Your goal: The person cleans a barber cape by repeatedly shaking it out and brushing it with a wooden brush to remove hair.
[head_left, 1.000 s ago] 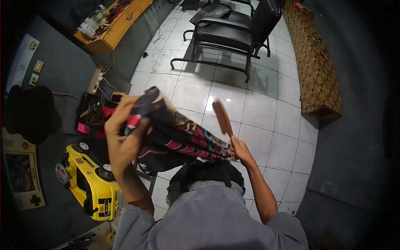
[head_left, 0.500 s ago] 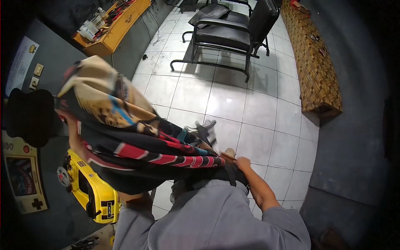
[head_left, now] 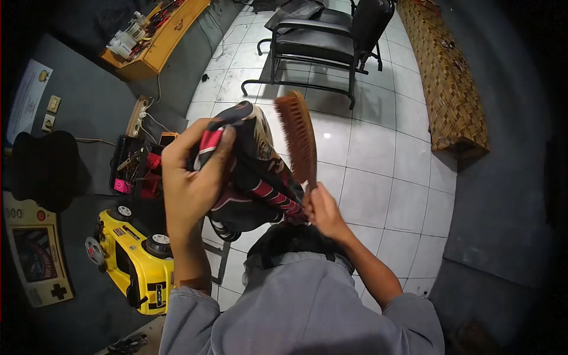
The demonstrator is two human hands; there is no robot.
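The patterned cloth (head_left: pixel 239 204), flung wide to the left half a second earlier, had come back in, bunched between the hands. The left hand (head_left: pixel 195 180) had its grip clamped on one end; the other reached the right hand (head_left: pixel 325 213), whose grip was closed round the brush (head_left: pixel 303 139), now raised, bristles facing the cloth, leaving both items under control.

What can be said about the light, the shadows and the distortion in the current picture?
In the head view, a small glare spot on the tiled floor; soft shadow under the black chair; corners fading to black; tile lines bowed, as by a wide lens; the dark hat-like shape too dark for detail; the bristles of the brush still distinguishable.
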